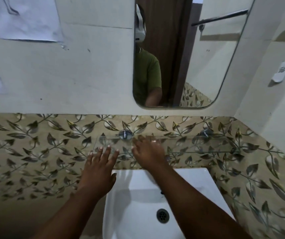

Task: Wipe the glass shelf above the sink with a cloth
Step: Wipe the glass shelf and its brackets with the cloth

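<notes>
The clear glass shelf [198, 144] runs along the leaf-patterned tiles above the white sink [186, 176], held by two chrome brackets [125, 134]. My left hand [98, 168] is spread flat, fingers apart, with its fingertips at the shelf's left front edge. My right hand [147, 150] reaches onto the shelf just right of the left bracket, fingers apart and blurred. No cloth shows in either hand or anywhere in view.
A mirror [207, 66] hangs above the shelf and reflects a person in a green shirt, a brown door and a towel bar. The sink drain [162, 215] lies below my arms. A white wall fitting [280, 73] sits at the right. Paper sheets [22, 18] are stuck on the wall at upper left.
</notes>
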Demonstrator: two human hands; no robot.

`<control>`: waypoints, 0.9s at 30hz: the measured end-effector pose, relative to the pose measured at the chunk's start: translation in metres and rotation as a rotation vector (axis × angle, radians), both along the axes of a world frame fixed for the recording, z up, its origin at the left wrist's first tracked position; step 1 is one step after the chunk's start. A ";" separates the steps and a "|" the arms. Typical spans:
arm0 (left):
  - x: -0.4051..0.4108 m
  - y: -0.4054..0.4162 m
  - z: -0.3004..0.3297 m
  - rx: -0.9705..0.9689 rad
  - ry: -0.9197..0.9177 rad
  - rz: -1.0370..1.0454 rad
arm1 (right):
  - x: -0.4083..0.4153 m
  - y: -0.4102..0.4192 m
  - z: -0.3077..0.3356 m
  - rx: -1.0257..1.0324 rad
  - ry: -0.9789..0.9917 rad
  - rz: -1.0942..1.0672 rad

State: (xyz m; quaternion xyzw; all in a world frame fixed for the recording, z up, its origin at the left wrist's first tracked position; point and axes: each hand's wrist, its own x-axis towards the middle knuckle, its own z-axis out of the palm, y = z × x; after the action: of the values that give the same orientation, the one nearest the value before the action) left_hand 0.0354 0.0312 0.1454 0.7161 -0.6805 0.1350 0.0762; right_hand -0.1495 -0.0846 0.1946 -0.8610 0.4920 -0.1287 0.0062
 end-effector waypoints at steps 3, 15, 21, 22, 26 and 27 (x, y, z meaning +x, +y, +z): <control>0.004 0.007 0.002 0.003 0.001 0.017 | 0.019 0.013 -0.005 -0.037 0.086 0.196; 0.015 0.028 0.009 0.093 0.064 0.068 | 0.067 0.000 0.008 0.088 0.001 0.272; 0.020 0.030 0.013 0.123 0.048 0.044 | 0.029 -0.001 0.007 0.072 0.035 0.384; 0.018 0.030 0.014 0.126 0.051 0.052 | 0.028 -0.004 0.007 0.049 0.059 0.372; 0.010 0.030 0.005 0.093 0.072 0.080 | 0.060 -0.004 0.016 0.090 0.033 0.282; 0.008 0.029 0.002 0.092 0.070 0.086 | 0.071 -0.002 0.019 0.096 0.020 0.269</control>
State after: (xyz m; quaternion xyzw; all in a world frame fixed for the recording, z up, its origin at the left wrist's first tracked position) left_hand 0.0438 0.0599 0.1472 0.7517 -0.6515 0.0818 0.0613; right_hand -0.0781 -0.0864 0.2138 -0.9191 0.3777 -0.0947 0.0596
